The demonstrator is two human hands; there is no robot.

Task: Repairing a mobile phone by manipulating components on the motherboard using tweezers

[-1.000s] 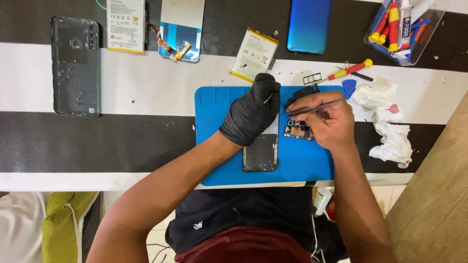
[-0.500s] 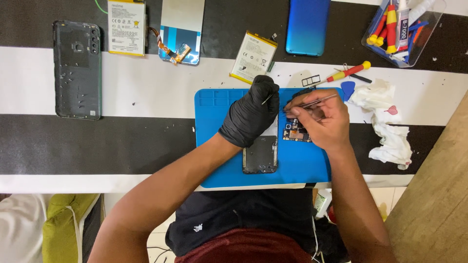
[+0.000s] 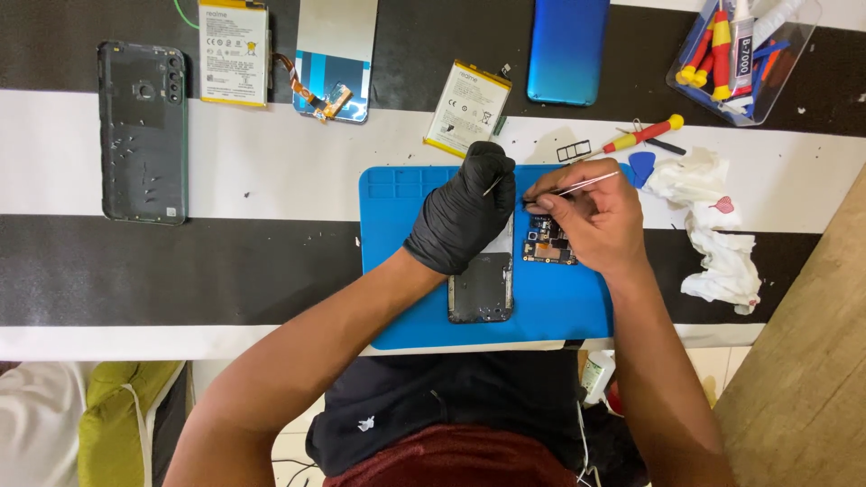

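Two hands met over the blue work mat (image 3: 406, 298), and I judged everything from that mat. My left hand (image 3: 465, 216), in a black glove, lay curled on the upper middle of the mat, its fingers closed down over the top of the dark phone frame (image 3: 481, 289) to pin it; whether it also pinched something small I could not tell. My bare right hand (image 3: 591, 221) sat just right of it, thumb and fingers narrowed around thin metal tweezers (image 3: 586, 185), whose tips pointed left toward the glove. Under that hand, touching the mat, lay the small circuit board (image 3: 548, 245), just beside the frame.

I judged the step to be fine tweezer work at the top edge of the board, and doing it well meant keeping the right wrist resting on the mat, so only the fingertips moved, and keeping the gloved hand pressing flat rather than tilting the frame. A light squeeze seemed wiser than a hard one, since a small part could spring away.

Above the mat lay a white battery (image 3: 467, 106) and a blue phone back (image 3: 566, 50); just off its upper right corner were a red and yellow screwdriver (image 3: 642, 135) and a crumpled white tissue (image 3: 713, 216). Well left of it lay a dark back cover (image 3: 142, 131).
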